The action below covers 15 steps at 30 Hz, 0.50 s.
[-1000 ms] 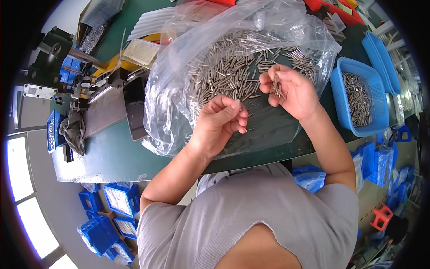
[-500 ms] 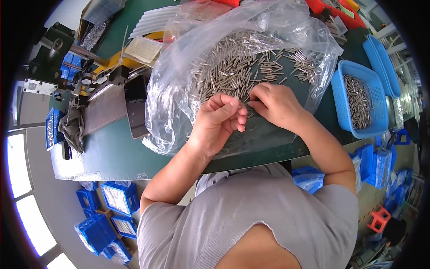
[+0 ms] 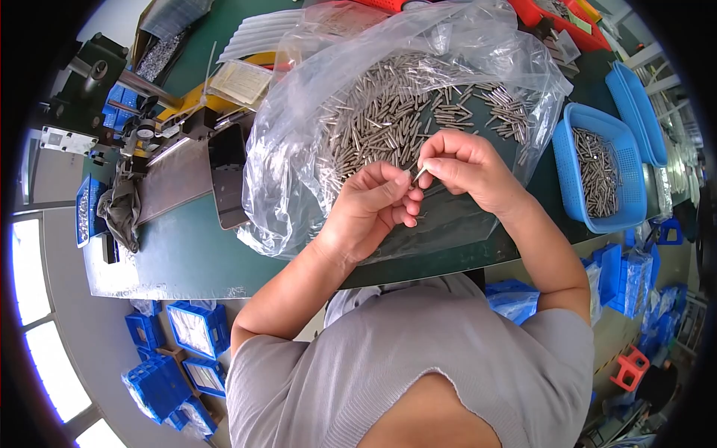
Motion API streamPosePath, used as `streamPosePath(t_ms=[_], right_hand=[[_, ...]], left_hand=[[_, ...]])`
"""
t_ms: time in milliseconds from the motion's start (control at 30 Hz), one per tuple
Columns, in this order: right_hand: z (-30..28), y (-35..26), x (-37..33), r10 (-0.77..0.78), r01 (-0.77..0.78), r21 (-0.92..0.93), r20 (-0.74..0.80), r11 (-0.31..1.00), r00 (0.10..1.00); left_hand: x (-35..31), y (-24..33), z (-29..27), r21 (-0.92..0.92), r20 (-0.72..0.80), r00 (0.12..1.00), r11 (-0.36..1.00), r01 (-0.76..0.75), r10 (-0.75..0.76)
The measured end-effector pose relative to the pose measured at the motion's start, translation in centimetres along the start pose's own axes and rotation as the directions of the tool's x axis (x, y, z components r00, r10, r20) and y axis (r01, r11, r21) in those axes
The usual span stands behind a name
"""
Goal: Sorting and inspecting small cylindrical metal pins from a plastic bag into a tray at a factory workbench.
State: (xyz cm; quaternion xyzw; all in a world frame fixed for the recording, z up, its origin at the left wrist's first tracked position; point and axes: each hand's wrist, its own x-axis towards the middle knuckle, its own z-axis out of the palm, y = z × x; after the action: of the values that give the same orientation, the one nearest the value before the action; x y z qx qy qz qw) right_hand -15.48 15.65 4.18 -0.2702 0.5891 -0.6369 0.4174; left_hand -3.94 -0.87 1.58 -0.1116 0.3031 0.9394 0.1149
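Note:
A pile of small metal pins (image 3: pixel 381 123) lies inside a large clear plastic bag (image 3: pixel 291 160) spread on the green table. At the pile's near edge, my right hand (image 3: pixel 472 170) pinches one slim metal pin (image 3: pixel 421 173) between thumb and forefinger. The pin slants down toward my left hand (image 3: pixel 375 203), whose thumb and forefinger are pressed together close beside it. What those left fingers hold, if anything, is too small to make out; the other left fingers curl in loosely.
On the right stands a blue perforated basket (image 3: pixel 565 168) with more pins inside, beside an empty-looking blue basket (image 3: pixel 635 112). A dark tray (image 3: pixel 233 216) and a bench fixture (image 3: pixel 146 134) occupy the left. Blue crates (image 3: pixel 160 384) stand on the floor.
My right hand has risen from the near edge of the pile and turned, now showing a pin in its pinch. My left hand has shifted slightly right, toward it.

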Motion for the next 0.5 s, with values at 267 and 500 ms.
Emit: streamPosePath(t_ms=[267,500], right_hand=[[0.34,0.59,0.1,-0.136,0.136,-0.063,0.004,0.989,0.991],[0.32,0.16,-0.25,-0.193,0.195,-0.225,0.032,0.955,0.981]], left_hand=[[-0.01,-0.27,-0.01,-0.004,-0.022,1.0,1.0,0.012,-0.012],[0.01,-0.75,-0.13,0.0,-0.046,0.998,1.0,-0.03,0.03]])
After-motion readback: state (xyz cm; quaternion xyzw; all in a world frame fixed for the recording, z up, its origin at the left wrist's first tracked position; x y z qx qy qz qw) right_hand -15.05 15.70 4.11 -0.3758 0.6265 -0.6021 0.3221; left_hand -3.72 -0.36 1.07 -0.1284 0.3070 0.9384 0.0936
